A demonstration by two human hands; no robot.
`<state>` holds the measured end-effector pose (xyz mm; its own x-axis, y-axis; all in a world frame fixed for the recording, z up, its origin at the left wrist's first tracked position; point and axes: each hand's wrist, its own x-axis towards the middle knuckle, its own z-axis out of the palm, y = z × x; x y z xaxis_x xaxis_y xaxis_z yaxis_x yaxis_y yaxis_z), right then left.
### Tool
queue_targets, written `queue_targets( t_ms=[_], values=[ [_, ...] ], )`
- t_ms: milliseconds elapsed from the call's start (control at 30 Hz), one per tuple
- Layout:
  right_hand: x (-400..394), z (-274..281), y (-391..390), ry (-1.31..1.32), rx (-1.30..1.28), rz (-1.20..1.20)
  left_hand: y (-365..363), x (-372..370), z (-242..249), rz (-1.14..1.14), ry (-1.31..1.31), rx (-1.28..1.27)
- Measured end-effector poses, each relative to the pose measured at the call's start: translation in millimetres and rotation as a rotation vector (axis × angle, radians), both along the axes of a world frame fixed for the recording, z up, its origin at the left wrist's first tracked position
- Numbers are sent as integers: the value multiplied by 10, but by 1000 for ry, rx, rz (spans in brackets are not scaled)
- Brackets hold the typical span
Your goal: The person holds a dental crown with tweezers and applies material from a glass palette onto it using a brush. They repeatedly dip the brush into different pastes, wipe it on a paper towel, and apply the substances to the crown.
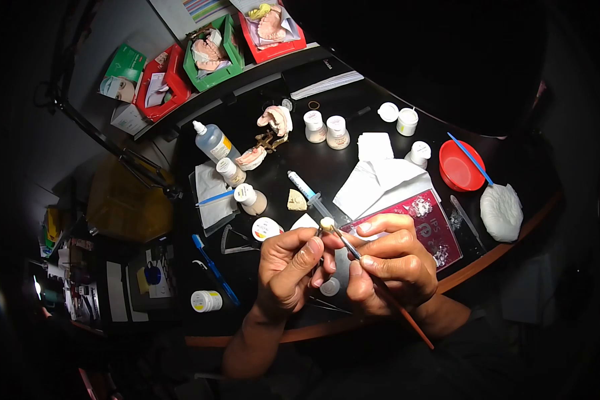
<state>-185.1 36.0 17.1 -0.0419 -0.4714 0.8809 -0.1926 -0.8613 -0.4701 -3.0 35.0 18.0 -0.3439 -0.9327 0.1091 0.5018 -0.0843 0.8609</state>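
Note:
My left hand (288,268) pinches a small cream-coloured dental crown (327,223) at the tips of its thumb and index finger. In my right hand (397,263) is a slim paintbrush (403,313) with a reddish-brown handle, gripped like a pen. Its tip meets the crown in this view. Just beyond my fingers lies a syringe (301,185), pointing away to the upper left. A maroon mixing plate (447,233) with white powder on it sits behind my right hand. Close to my left hand stands a white jar (267,229) with a coloured label.
White tissues (387,177) cover part of the plate. A red bowl (461,167) with a blue stick stands at right, near a white pad (501,212). Several powder bottles (337,132), dental casts (275,120) and a dropper bottle (213,141) stand behind. A blue toothbrush (215,270) lies left.

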Motion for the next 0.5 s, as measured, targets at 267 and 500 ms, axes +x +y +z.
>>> queue_targets(
  t_ms=[267, 500],
  values=[
    [-69, -31, -33, -72, 21, 108, -4, 7, -33, 33, -32, -45],
    [-63, -12, -31, -65, 30, 114, -8, 7, -56, 35, 3, -41]
  ],
)
